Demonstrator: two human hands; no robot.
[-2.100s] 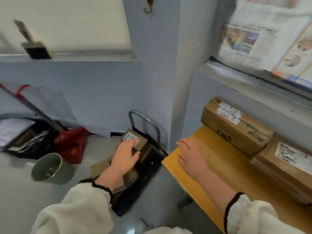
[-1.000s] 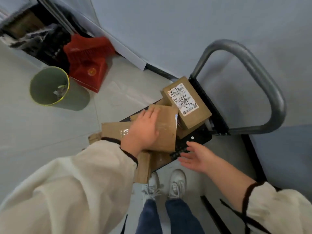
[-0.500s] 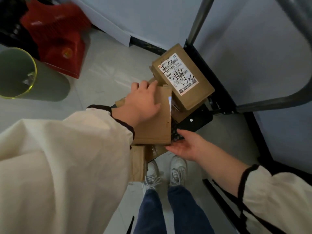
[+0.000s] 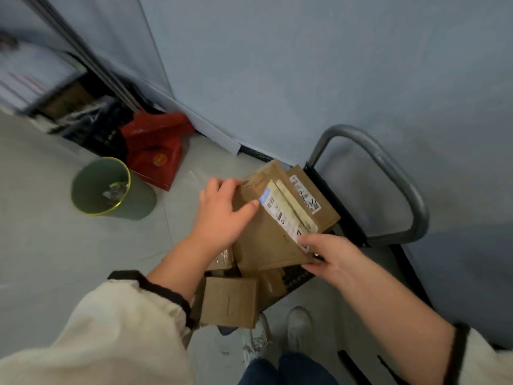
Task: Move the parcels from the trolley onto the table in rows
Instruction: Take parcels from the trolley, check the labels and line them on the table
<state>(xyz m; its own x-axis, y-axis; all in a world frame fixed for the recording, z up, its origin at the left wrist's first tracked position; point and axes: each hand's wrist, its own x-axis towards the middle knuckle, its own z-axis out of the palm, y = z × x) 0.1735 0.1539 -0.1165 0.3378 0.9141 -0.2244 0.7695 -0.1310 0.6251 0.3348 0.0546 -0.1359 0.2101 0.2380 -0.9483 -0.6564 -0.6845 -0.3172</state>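
From the head camera, the person is bent over a black flat-bed trolley with a grey tubular metal handle that stands against the blue-grey wall. Both hands are on one flat brown cardboard parcel, which carries a long white shipping label and sits tilted over the middle of the trolley bed.

The left hand grips the parcel's far left edge, fingers curled over the rim and the thumb laid across its top face. The right hand pinches the near right corner, thumb on top just beside the end of the label and the fingers tucked underneath. Whether the parcel is clear of the pile beneath it I cannot tell.

Just behind it, at the handle end of the bed, lies a second brown cardboard parcel with a small white label. At the near left edge of the bed sits a small plain brown cardboard box.

On the pale floor well to the left stand a round green waste bin and, beyond it, a red plastic object. The person's white shoes stand just beside the trolley's near edge.
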